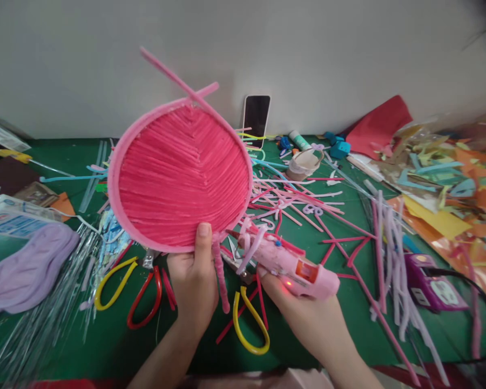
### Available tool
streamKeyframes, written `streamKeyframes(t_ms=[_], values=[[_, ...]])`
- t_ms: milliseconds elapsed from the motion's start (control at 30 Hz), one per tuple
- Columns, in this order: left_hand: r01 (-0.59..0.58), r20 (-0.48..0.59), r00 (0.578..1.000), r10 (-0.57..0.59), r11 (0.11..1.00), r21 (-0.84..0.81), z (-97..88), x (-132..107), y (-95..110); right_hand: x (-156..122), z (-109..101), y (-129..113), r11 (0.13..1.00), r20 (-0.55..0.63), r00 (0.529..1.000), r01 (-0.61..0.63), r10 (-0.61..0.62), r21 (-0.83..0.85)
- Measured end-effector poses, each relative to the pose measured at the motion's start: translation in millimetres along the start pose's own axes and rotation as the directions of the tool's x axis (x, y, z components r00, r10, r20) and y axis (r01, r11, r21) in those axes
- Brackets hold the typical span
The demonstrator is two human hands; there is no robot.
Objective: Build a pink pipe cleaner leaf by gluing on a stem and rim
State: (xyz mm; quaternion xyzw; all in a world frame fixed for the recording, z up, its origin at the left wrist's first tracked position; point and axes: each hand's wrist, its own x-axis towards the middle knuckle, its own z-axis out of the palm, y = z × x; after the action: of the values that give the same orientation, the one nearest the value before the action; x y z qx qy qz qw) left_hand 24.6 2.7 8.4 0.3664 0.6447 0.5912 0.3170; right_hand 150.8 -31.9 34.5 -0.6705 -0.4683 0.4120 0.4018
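Observation:
My left hand (194, 281) grips the lower edge of a pink pipe-cleaner leaf (182, 178), its thumb lying on the front. The leaf stands upright, with rows of deep pink strands inside a lighter rim. Two loose rim ends cross at its top, and a wrapped stem (221, 275) hangs below. In my right hand (299, 302) is a pink hot glue gun (287, 259) with a small lit red light. Its nozzle points left, close to the leaf's base by the stem; whether they touch I cannot tell. A pale lilac pipe cleaner (253, 248) lies across the gun's front.
Pliers with yellow (251, 324) and red (146, 302) handles lie on the green table (303, 346). Pink pipe cleaners (299, 200) are scattered behind. Lilac leaves (28, 265) sit left; a purple corded device (433, 283) and paper scraps (461, 183) right. A phone (256, 119) leans against the wall.

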Motion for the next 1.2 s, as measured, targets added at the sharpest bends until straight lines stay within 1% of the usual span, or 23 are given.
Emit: streamKeyframes(t_ms=[133,300,500,700,867,967,1100,1200], values=[[0.004,0.007,1.0,-0.004,1.0,-0.029,0.1,-0.3,-2.2,0.0,-0.8,0.5,1.0,0.004,1.0,0.013,-0.013,0.013],[-0.009,0.002,1.0,0.009,0.999,-0.031,1.0,-0.6,-1.1,-2.4,1.2,5.8,0.999,0.051,0.998,0.026,-0.028,0.039],[-0.011,-0.007,1.0,0.011,0.999,-0.042,0.0,-2.0,-2.7,-0.6,1.7,2.6,1.0,0.004,1.0,-0.014,0.014,-0.004],[0.0,-0.017,1.0,0.0,1.0,-0.027,-0.1,-1.6,-4.0,-2.5,2.0,2.5,1.0,0.039,0.999,-0.008,0.008,0.019],[-0.047,-0.015,0.999,0.046,0.998,-0.044,0.6,-1.2,-5.9,1.2,3.2,5.0,0.999,-0.003,1.0,0.003,-0.002,0.033],[-0.053,0.001,0.999,0.053,0.997,-0.062,1.2,-1.2,-7.0,2.8,3.5,4.3,0.999,0.008,1.0,0.018,-0.018,0.044],[-0.06,-0.008,0.998,0.06,0.994,-0.092,1.5,-1.3,-7.6,1.0,3.4,0.7,0.999,0.026,0.999,-0.021,0.021,0.024],[-0.06,-0.016,0.998,0.059,0.995,-0.077,0.9,-1.4,-7.4,0.7,2.9,-0.5,0.999,0.008,0.999,-0.035,0.035,0.015]])
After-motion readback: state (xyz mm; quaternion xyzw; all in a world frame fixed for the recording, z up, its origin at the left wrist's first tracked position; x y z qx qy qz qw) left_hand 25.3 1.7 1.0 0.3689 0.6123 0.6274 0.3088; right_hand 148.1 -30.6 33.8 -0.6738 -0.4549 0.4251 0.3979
